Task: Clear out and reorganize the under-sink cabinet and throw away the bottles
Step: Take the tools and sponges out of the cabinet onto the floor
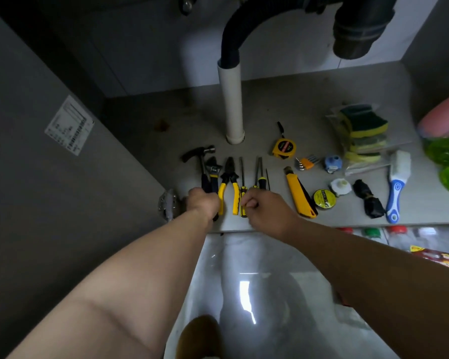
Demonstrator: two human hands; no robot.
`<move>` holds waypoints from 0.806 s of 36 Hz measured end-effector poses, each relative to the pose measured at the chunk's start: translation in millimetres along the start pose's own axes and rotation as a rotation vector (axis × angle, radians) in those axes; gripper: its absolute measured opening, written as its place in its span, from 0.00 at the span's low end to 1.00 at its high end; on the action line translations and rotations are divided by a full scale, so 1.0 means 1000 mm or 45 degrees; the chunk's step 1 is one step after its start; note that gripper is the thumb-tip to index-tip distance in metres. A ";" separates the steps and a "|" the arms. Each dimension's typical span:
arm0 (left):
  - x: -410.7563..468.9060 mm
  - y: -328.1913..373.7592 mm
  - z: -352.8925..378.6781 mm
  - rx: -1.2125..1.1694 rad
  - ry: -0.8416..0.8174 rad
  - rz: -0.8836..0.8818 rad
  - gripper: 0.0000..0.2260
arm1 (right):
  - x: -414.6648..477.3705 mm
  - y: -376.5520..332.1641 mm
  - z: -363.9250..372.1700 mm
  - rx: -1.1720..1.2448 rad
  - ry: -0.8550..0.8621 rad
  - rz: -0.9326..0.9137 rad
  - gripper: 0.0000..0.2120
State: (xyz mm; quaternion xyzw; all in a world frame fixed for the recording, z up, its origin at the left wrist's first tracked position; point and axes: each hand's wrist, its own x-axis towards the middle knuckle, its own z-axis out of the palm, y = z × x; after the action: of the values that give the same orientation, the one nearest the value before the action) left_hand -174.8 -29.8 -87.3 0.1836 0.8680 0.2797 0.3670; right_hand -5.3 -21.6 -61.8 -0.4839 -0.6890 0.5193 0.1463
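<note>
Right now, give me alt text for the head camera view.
Two hands reach into the cabinet over a row of tools: the left hand covers the hammer and wrench handles, the right hand grips a screwdriver beside yellow pliers. Sponges and a brush lie farther right.

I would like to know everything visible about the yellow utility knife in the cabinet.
The utility knife has a long yellow body, apparently plastic, with a black strip along its right edge. It lies flat on the cabinet floor, tip toward the back, slightly slanted. The right hand, left of it, does not touch it.
</note>
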 end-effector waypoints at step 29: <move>-0.016 0.013 0.001 -0.039 0.273 0.301 0.09 | -0.031 0.014 -0.081 0.690 0.166 0.365 0.04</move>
State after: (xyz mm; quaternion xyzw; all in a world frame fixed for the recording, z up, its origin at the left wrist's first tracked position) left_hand -161.6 -28.0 -71.6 0.2481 0.8702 0.3521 0.2394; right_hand 73.9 -0.3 -30.8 -0.5519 -0.4394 0.6673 0.2391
